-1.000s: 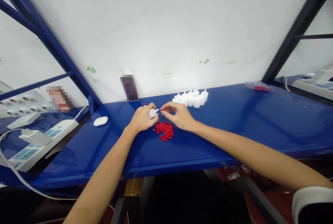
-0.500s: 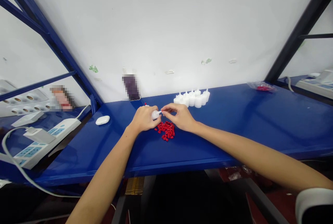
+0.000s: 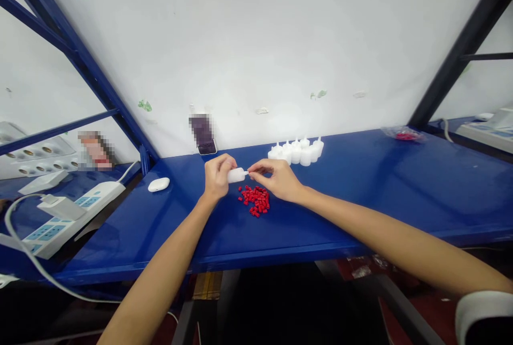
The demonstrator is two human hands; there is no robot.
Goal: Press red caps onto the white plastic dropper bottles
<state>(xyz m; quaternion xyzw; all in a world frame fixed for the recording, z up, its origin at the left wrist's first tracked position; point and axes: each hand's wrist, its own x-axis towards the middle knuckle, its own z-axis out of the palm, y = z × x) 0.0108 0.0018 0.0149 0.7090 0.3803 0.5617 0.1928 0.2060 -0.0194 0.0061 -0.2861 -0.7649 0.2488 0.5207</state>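
My left hand (image 3: 218,174) is closed around a white squeeze bottle (image 3: 236,175), held on its side with its narrow nozzle pointing right. At the nozzle tip, my right hand (image 3: 276,178) pinches a small red cap, mostly hidden by the thumb and fingertips. Just below the two hands, a loose pile of small red caps (image 3: 258,200) lies on the blue table (image 3: 320,211). Behind my right hand stands a cluster of white squeeze bottles (image 3: 296,152), upright with bare nozzles.
A phone (image 3: 205,136) leans against the wall at the back. To the left lie a white earphone case (image 3: 158,184) and a power strip (image 3: 76,216) with a plugged charger. A clear bag with red pieces (image 3: 404,135) sits at the back right. Blue frame posts (image 3: 92,67) rise on the left.
My left hand has turned and shifted slightly left, so more of the bottle's body shows between the hands. My right hand stays at the nozzle tip.
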